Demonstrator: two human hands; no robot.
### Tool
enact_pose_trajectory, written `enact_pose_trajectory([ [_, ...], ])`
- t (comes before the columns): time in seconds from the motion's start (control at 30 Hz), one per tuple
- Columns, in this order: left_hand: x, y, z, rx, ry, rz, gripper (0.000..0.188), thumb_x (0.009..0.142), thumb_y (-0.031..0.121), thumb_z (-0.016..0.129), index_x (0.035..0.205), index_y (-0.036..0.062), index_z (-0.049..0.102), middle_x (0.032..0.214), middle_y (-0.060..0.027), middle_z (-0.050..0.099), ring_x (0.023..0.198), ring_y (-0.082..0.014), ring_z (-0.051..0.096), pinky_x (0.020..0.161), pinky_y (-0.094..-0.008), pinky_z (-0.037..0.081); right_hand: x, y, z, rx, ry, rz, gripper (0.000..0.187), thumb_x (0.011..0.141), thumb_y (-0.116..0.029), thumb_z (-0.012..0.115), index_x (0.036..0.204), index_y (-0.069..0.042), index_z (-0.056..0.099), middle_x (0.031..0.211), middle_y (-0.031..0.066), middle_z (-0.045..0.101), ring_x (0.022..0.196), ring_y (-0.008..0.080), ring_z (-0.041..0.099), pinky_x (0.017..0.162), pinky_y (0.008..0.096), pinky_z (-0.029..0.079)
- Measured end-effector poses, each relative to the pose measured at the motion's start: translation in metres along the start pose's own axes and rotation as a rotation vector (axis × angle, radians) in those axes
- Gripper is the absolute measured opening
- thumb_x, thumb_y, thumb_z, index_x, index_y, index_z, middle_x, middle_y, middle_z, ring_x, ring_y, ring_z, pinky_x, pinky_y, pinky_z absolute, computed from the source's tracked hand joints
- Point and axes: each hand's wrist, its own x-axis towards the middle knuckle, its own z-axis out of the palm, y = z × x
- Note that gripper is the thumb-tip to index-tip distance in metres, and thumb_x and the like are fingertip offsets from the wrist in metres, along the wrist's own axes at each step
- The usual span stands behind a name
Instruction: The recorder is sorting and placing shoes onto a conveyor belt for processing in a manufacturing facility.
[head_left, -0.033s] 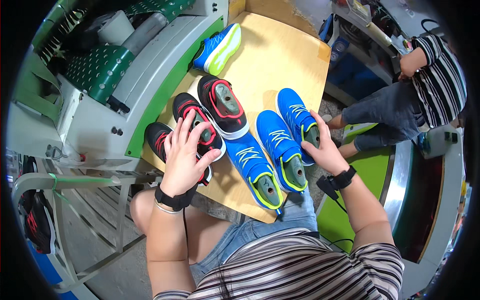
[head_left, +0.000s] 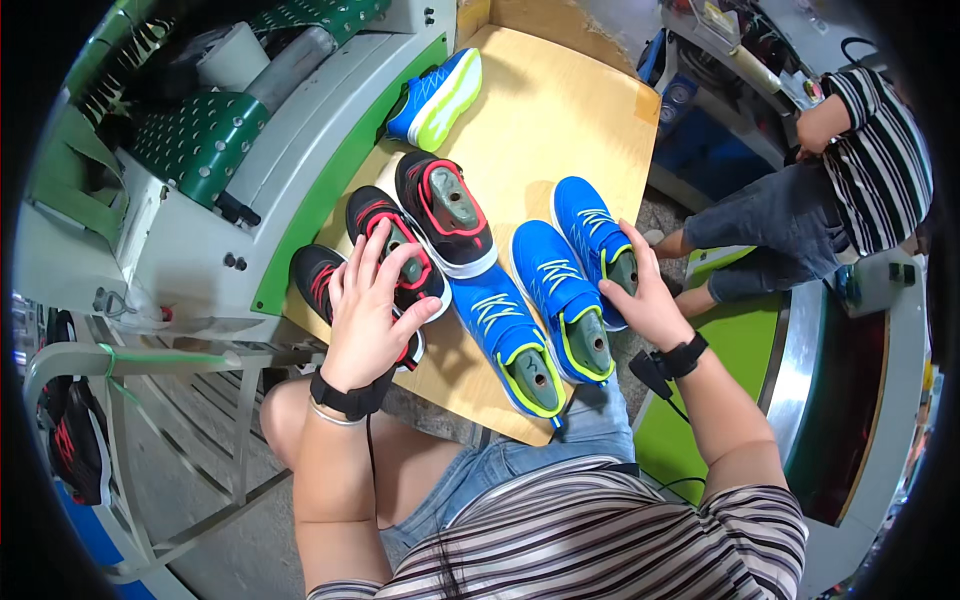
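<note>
The left hand (head_left: 372, 315) is laid palm-down with fingers spread over two black-and-red sneakers: the fingertips rest on the collar of the middle black-and-red sneaker (head_left: 395, 245), while the palm covers much of the nearest black-and-red sneaker (head_left: 318, 278). Nothing is pinched; the hand is pressed flat, the wrist bent slightly, a black wristband (head_left: 345, 398) worn just behind it. The forearm is brought up from the lower edge, over a bare knee.

The right hand (head_left: 648, 300) is cupped around the heel of the outermost blue sneaker (head_left: 590, 235), fingers curled against its green-lined collar, thumb on the near side. A black strap (head_left: 680, 358) is worn on this wrist as well.

Between the hands, two more blue sneakers (head_left: 560, 295) (head_left: 505, 335) are lined up, each with a grey last seen inside. A third black-and-red sneaker (head_left: 445, 210) is set beyond the left hand. All lie on a wooden table (head_left: 560, 120), where a blue-and-lime sneaker (head_left: 435, 95) lies on its side at the far end. A green-and-grey machine (head_left: 230, 150) stands to the left; another person in a striped shirt (head_left: 880, 150) is seated at the right.
</note>
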Motion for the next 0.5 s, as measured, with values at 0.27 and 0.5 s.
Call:
enact_pose_trajectory([
  [0.27,-0.004,-0.0041,0.0019,0.006,0.014,0.016,0.064,0.087,0.046,0.072,0.143,0.0221,0.051,0.162,-0.0151,0.03,0.149,-0.0421,0.025,0.116,-0.0573,0.02,-0.0046,-0.0044,0.0052,-0.019,0.075,0.034,0.083,0.086,-0.002,0.07,0.157,-0.009,0.027,0.155,0.0209,0.038,0.143,0.0344,0.038,0.12,0.0412,0.029],
  [0.5,-0.0058,-0.0051,0.0008,0.013,0.001,0.007,0.063,0.088,0.048,0.07,0.143,0.0235,0.051,0.163,-0.0165,0.03,0.149,-0.0431,0.025,0.116,-0.0581,0.02,-0.0049,-0.0075,0.0086,-0.016,0.088,0.043,0.082,0.086,-0.002,0.069,0.156,-0.008,0.028,0.153,0.021,0.04,0.142,0.0334,0.039,0.119,0.0408,0.03],
])
